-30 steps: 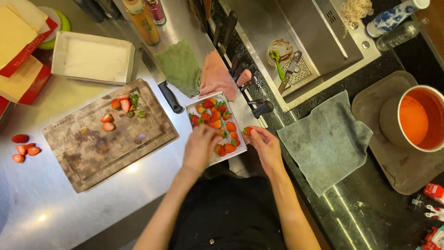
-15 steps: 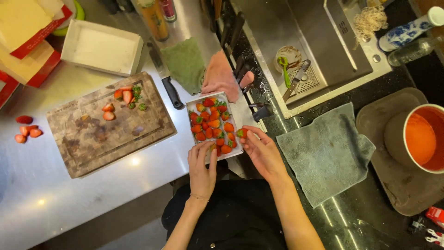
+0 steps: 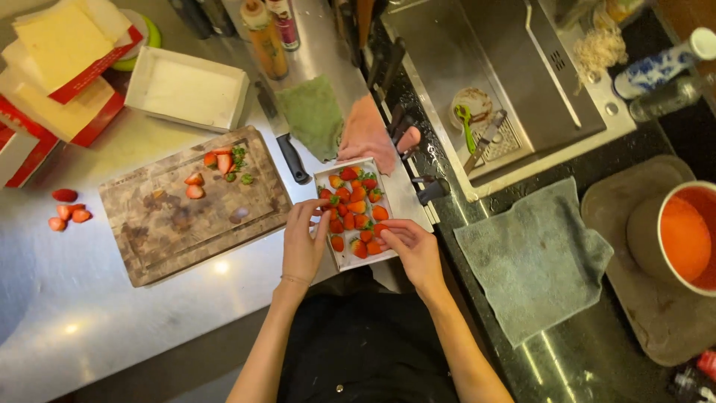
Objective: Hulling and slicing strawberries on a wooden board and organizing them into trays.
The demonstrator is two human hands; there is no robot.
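Observation:
A small white tray (image 3: 344, 261) full of red strawberries (image 3: 356, 209) lies on the steel counter in front of me. My left hand (image 3: 302, 242) rests at the tray's left edge, its fingertips on the berries near the rim. My right hand (image 3: 412, 250) reaches into the tray's near right corner, fingers touching a strawberry there. I cannot tell whether either hand grips a berry. Left of the tray lies a wooden cutting board (image 3: 186, 224) with a few cut strawberries and green tops (image 3: 220, 168).
A black-handled knife (image 3: 287, 145) lies between board and tray. Loose strawberries (image 3: 66, 209) sit far left. An empty white box (image 3: 186, 89), red-and-yellow boxes, bottles, green and pink cloths stand behind. A sink (image 3: 507, 82), grey towel (image 3: 533, 257) and orange-filled pot (image 3: 682, 235) are right.
My left hand moved up from the tray's near edge to its left rim. My right hand shifted from the tray's right side into its near corner.

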